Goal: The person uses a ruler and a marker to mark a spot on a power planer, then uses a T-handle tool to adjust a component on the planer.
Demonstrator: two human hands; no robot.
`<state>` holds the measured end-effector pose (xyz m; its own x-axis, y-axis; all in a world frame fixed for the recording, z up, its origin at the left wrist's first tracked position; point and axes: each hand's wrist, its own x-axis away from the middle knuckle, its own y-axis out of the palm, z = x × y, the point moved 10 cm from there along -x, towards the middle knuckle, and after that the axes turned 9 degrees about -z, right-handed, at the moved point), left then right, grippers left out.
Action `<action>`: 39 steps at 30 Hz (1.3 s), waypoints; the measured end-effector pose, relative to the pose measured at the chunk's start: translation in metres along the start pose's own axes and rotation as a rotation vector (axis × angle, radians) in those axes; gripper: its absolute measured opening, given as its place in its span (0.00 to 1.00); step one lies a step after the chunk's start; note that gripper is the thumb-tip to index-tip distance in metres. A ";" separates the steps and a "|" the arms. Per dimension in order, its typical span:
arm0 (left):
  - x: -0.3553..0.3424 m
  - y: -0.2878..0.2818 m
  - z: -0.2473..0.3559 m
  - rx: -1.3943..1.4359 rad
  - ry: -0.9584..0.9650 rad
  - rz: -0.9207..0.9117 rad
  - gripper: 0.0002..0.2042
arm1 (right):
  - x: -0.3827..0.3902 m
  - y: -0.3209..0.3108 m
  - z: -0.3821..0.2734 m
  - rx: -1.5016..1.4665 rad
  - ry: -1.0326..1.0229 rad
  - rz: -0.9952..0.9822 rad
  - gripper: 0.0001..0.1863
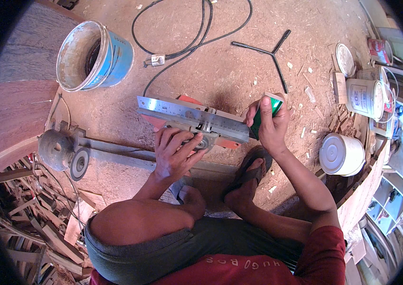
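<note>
- Centrally, the steel ruler (173,109) is sloping down rightward
- Below it — my left hand (175,153) is resting, fingers apart
- Right end — my right hand (273,124) is clamping a green object (259,119)

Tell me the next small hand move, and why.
Perhaps ease the ruled metal strip flush using the right hand, which grips the green handle at its end. The strip spans the orange tool, the left hand touches that tool, and full contact isn't visible.
</note>
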<state>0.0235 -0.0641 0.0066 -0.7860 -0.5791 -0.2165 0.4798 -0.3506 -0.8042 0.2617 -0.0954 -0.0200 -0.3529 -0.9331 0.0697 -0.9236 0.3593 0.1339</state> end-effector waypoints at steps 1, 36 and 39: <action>0.000 0.000 0.000 0.000 0.000 0.002 0.27 | 0.000 0.000 0.000 -0.006 -0.001 0.002 0.12; 0.000 0.000 0.001 -0.019 0.011 -0.028 0.27 | -0.001 -0.002 0.000 0.019 0.029 0.016 0.13; 0.000 0.002 0.000 -0.016 0.010 -0.023 0.27 | -0.001 -0.002 0.000 0.025 0.031 0.019 0.12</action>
<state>0.0247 -0.0646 0.0047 -0.8007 -0.5637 -0.2028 0.4549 -0.3517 -0.8181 0.2636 -0.0956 -0.0206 -0.3663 -0.9248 0.1025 -0.9202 0.3764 0.1072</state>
